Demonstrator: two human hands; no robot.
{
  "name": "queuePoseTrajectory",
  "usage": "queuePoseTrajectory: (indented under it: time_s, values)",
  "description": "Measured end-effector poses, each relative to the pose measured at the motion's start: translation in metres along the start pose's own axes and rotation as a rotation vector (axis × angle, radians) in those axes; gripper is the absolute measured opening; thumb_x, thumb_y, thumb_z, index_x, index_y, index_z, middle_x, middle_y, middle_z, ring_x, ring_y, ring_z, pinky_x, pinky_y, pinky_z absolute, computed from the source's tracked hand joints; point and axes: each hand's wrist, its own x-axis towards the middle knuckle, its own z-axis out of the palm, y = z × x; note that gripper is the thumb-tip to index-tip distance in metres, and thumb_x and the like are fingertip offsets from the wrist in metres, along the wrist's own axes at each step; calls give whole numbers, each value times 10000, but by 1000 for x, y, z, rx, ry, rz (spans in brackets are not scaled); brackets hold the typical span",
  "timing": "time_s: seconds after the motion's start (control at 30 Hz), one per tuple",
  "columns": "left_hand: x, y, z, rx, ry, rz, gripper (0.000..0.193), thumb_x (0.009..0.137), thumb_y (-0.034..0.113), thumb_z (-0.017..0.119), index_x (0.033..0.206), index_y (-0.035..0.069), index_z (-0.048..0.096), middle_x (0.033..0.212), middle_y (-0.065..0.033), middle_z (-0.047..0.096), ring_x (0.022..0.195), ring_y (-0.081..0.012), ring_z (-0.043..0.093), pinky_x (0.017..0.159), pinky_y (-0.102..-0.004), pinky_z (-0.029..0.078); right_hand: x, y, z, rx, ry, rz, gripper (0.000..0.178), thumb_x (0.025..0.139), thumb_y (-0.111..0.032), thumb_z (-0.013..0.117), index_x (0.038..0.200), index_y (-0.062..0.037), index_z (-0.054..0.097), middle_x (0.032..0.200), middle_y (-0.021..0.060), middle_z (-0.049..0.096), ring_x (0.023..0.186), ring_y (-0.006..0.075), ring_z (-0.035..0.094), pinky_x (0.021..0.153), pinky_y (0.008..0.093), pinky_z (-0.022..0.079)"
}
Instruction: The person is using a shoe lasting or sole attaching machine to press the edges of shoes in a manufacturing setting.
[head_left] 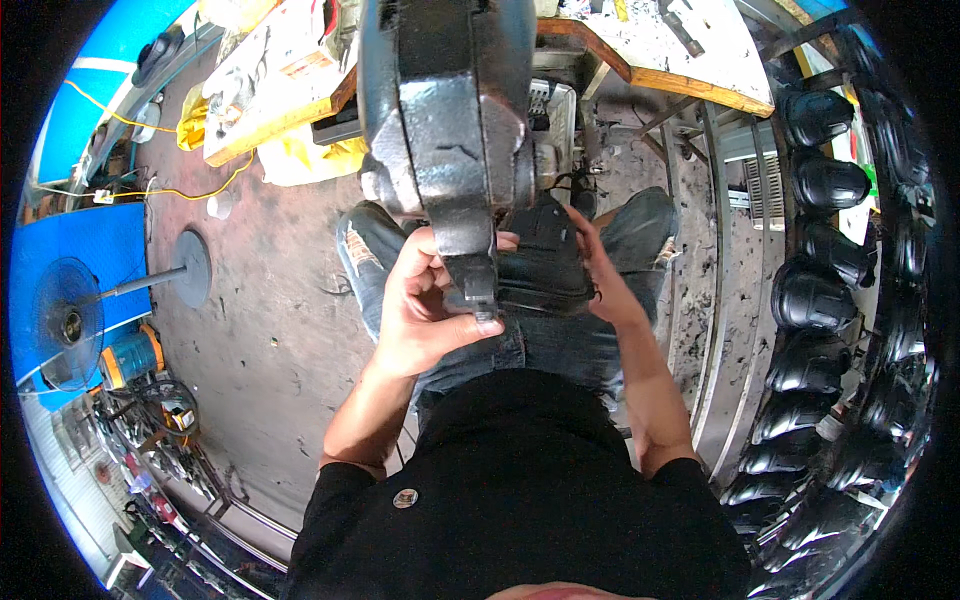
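Note:
In front of my lap is a black, rounded, boxy piece (543,262) with a glossy lower edge; its exact kind does not show. My left hand (425,305) is closed at its left side, thumb pointing right and a fingertip showing past the machine's tip. Along the right edge of the piece, my right hand (602,270) grips with bent fingers. A worn dark metal machine arm (450,130) comes down from the top between my hands. Its narrow end hides the left part of the piece and some of my left fingers.
White worktables with wooden edges (695,92) stand ahead on both sides of the machine. A rack at right carries several glossy black rounded pieces (815,295). To the left are a standing fan (70,325), a yellow cord (205,193) and a yellow bag (310,160).

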Motion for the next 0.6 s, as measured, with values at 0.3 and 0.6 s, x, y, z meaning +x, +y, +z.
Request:
queuePoseTrajectory:
  time_s: [0.3,0.6]
  values:
    - [-9,-8,9,-131,180,17,729,735,39,867,1342,36,463,1354,-237,593,1343,-375,511,1114,-513,389,-30,-102,-48,-700,274,-104,1216,473,96,887,1560,-121,386,1571,99,449,1438,254,425,1208,402,332]
    - [-23,-15,-3,-495,297,-25,667,818,2,805,1389,68,467,1466,-190,531,1336,-296,540,1122,-463,446,-27,-201,3,-920,228,-257,1194,380,39,914,1488,-33,473,1521,130,504,1417,270,460,1194,395,334]
